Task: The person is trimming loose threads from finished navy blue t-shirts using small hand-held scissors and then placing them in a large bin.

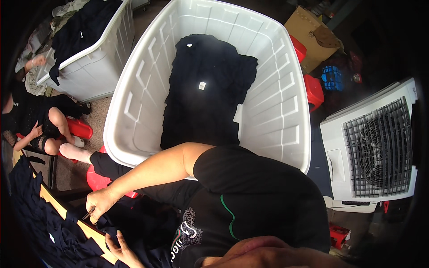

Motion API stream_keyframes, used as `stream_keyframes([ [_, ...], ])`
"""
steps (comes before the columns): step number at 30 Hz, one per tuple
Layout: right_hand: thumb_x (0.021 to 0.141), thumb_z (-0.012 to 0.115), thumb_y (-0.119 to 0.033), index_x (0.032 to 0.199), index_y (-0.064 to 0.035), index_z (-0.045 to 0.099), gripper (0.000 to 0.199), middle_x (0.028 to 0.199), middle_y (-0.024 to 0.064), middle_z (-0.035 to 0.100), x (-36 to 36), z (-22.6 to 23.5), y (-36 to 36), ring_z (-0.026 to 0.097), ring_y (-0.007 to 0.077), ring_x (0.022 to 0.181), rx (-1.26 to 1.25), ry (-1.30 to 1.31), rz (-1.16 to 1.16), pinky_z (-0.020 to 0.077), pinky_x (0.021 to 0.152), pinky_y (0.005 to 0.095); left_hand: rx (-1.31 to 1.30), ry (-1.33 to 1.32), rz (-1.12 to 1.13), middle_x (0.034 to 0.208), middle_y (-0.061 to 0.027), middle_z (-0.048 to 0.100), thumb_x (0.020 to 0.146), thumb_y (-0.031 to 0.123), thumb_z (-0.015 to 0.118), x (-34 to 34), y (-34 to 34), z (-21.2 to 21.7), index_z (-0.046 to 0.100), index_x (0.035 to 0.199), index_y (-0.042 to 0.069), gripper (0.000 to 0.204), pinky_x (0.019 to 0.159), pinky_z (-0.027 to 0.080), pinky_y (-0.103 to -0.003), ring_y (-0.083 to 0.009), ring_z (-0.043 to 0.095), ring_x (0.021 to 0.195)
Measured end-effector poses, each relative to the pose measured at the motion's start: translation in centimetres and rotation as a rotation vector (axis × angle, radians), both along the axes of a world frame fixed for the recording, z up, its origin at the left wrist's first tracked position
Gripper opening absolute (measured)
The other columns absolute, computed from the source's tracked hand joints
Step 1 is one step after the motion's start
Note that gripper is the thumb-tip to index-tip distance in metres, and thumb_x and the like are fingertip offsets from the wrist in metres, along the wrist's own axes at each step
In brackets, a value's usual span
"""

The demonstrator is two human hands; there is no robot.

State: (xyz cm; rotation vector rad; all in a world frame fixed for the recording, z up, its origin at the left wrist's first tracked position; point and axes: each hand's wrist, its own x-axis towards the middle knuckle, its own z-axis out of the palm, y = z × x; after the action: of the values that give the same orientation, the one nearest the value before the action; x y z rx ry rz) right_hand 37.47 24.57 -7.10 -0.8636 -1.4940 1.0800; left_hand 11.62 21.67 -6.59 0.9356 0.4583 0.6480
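Observation:
My right hand (102,203) is closed around a small metal cutting tool (88,214), which looks like thread snips; its pointed end is over dark navy cloth. Just below, my left hand (124,252) pinches the edge of a dark navy garment (109,227) between thumb and fingers. The garment lies across my lap and against a pale wooden board (96,234). More navy cloth (40,214) with a small white label spreads over the far side of that board.
A large white plastic tub (118,102) stands beside me, holding navy garments (210,89). Another white tub (100,67) is heaped with dark cloth. A co-worker (40,116) sits at the left. A fan unit (377,147), cardboard box (308,38) and red stools (314,93) stand to the right.

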Motion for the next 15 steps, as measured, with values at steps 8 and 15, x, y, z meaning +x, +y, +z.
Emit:
stream_keyframes([
  [8, 0.077, 0.073, -0.031, 0.075, 0.0001, 0.067, 0.031, 0.061, 0.0101, 0.063, 1.1, 0.5, -1.0, 0.057, 0.0159, 0.057, 0.012, -0.015, -0.029, 0.0432, 0.055, 0.0344, 1.103, 0.992, -0.26, 0.142, -0.0263, 0.035, 0.082, 0.045, 0.062, 2.4, -2.0, 4.7, 0.04, 0.142, 0.014, 0.072, 0.108, 0.028, -0.053, -0.0457, 0.033, 0.131],
  [15, 0.076, 0.074, -0.031, 0.078, 0.0003, 0.068, 0.032, 0.068, 0.0095, 0.065, 1.3, 0.0, -1.6, 0.061, 0.0166, 0.064, -0.049, -0.014, -0.05, 0.0465, 0.06, 0.0321, 0.469, 0.674, 0.274, 0.137, -0.0096, 0.047, 0.095, 0.019, 0.056, -0.2, 0.6, -3.8, 0.044, 0.136, 0.0, 0.046, 0.11, 0.029, -0.029, -0.0167, 0.043, 0.125],
])
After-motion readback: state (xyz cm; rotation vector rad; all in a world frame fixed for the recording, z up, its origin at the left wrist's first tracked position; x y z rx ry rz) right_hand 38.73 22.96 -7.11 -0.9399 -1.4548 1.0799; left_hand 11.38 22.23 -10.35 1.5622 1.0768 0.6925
